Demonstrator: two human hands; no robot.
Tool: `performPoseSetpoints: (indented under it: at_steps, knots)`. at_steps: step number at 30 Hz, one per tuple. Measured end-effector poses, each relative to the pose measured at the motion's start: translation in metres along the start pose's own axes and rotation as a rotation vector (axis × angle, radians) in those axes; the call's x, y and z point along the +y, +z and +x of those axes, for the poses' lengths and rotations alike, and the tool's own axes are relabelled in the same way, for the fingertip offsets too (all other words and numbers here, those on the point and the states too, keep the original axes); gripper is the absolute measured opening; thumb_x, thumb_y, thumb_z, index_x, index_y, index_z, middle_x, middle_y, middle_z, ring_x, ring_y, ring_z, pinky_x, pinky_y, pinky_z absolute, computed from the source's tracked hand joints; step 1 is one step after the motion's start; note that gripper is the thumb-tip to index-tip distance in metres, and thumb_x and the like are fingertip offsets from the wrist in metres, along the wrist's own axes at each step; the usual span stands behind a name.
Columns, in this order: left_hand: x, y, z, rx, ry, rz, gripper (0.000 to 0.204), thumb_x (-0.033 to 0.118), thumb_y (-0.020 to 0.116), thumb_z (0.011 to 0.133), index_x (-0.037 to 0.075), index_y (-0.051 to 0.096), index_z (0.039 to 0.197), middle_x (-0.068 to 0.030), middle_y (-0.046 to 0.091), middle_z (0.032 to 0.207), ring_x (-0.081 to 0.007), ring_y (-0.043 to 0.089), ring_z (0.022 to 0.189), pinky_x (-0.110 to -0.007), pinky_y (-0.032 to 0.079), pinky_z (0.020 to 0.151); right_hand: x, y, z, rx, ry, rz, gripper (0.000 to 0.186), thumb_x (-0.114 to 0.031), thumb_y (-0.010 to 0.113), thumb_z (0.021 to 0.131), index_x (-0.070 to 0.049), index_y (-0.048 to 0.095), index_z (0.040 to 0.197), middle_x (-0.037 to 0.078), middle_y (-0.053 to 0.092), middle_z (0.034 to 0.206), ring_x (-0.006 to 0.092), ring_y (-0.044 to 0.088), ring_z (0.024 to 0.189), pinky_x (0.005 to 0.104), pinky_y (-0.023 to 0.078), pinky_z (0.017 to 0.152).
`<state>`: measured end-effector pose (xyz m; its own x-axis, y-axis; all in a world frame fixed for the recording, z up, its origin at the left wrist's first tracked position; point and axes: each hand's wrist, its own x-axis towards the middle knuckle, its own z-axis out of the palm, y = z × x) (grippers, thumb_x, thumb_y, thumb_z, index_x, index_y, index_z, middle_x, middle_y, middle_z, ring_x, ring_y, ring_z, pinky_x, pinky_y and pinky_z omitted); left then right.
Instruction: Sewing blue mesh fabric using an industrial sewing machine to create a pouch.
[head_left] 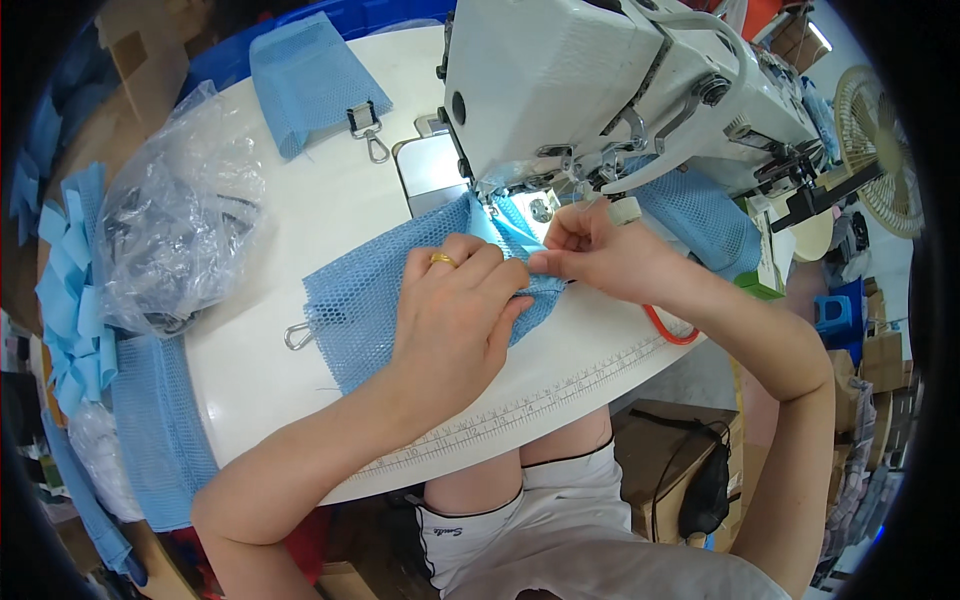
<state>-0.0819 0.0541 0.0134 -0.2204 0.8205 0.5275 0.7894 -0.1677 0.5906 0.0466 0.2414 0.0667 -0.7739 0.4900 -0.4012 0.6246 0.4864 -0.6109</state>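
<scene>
A blue mesh bag [350,290] lies on the white table, its far edge under the lit needle area of a white sewing machine [550,90]. Across the mesh, my left hand [455,310] has its fingers bent and gathered on the fabric, a gold ring on one of them. My right hand [600,250] pinches the edge of the bag just right of the needle, thumb and fingertips together. From the bag's left edge sticks out a metal snap hook [297,337]. The exact stitching spot is partly hidden by the machine head.
Another mesh bag [305,75] with a metal clasp [366,125] lies at the back left. Clear plastic bags [185,220] and blue strips [75,290] crowd the left side. A red loop handle [670,328] lies near my right forearm. More blue mesh [705,220] sits right of the machine.
</scene>
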Motion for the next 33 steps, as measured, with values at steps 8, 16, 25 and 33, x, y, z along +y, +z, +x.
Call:
performPoseSetpoints:
  at_steps: [8, 16, 25, 33]
  knots:
    - [-0.004, 0.003, -0.004, -0.055, 0.140, 0.111, 0.019, 0.004, 0.075, 0.078, 0.009, 0.071, 0.095, -0.0042, 0.064, 0.099, -0.0256, 0.060, 0.108, -0.041, 0.042, 0.091, -0.008, -0.007, -0.001, -0.053, 0.102, 0.069, 0.025, -0.027, 0.080, 0.094, -0.004, 0.070, 0.096, 0.005, 0.074, 0.083, 0.0158, 0.072, 0.080, 0.0309, 0.057, 0.074]
    - [-0.004, 0.005, -0.006, -0.050, 0.184, 0.125, 0.028, 0.000, 0.070, 0.074, 0.008, 0.071, 0.101, -0.0060, 0.064, 0.106, -0.0263, 0.058, 0.112, -0.041, 0.043, 0.093, -0.011, 0.020, 0.008, 0.183, -0.149, -0.349, 0.025, -0.034, 0.068, 0.100, -0.012, 0.067, 0.112, 0.008, 0.068, 0.091, 0.0277, 0.073, 0.087, 0.0385, 0.059, 0.082]
    - [-0.006, 0.007, -0.008, -0.034, 0.131, 0.043, 0.024, -0.001, 0.068, 0.076, 0.007, 0.072, 0.098, -0.0062, 0.065, 0.102, -0.0261, 0.059, 0.107, -0.040, 0.042, 0.089, 0.003, 0.021, 0.024, 0.247, -0.119, -0.229, 0.031, -0.038, 0.066, 0.105, -0.008, 0.070, 0.105, 0.013, 0.071, 0.086, 0.0274, 0.073, 0.077, 0.0389, 0.057, 0.072]
    - [-0.004, 0.007, -0.006, -0.024, 0.146, 0.066, 0.023, -0.002, 0.068, 0.076, 0.006, 0.072, 0.096, -0.0058, 0.065, 0.099, -0.0257, 0.060, 0.105, -0.040, 0.042, 0.087, 0.002, 0.020, 0.019, 0.289, -0.178, -0.302, 0.026, -0.034, 0.062, 0.107, -0.009, 0.070, 0.106, 0.015, 0.072, 0.091, 0.0358, 0.073, 0.086, 0.0436, 0.059, 0.075]
